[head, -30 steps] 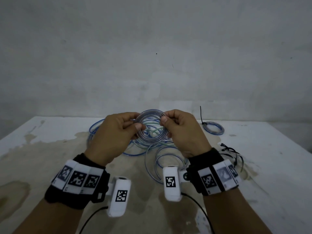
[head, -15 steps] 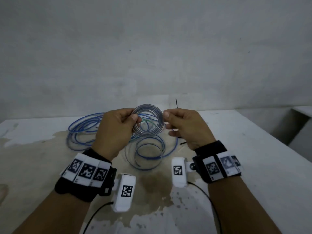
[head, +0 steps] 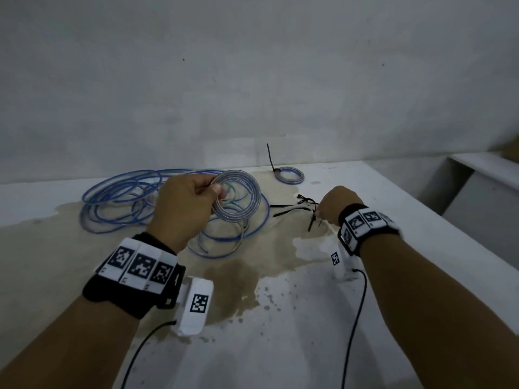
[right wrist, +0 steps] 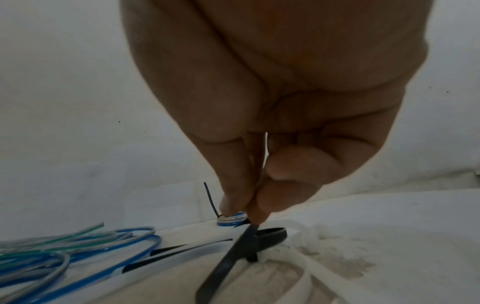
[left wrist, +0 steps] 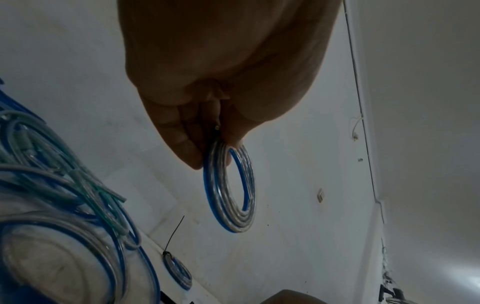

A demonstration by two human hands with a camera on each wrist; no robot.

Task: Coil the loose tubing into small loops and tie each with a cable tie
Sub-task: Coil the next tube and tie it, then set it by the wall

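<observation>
One coil (head: 236,199) stays pinched in the left hand (head: 184,207) while the right hand (head: 335,204) pinches a cable tie (right wrist: 233,255); keeping the loops squeezed should ease threading.

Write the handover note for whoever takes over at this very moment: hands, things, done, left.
Left hand: pinches the fresh coil upright above the table; no tie on it.
Right hand: pinches one black cable tie at the pile of loose ties, to the right of the tubing.
Done: one tied coil lies at the far edge, its tie tail sticking up.
Left: tie the held coil, then coil and tie the loose tubing heaped on the left.
</observation>
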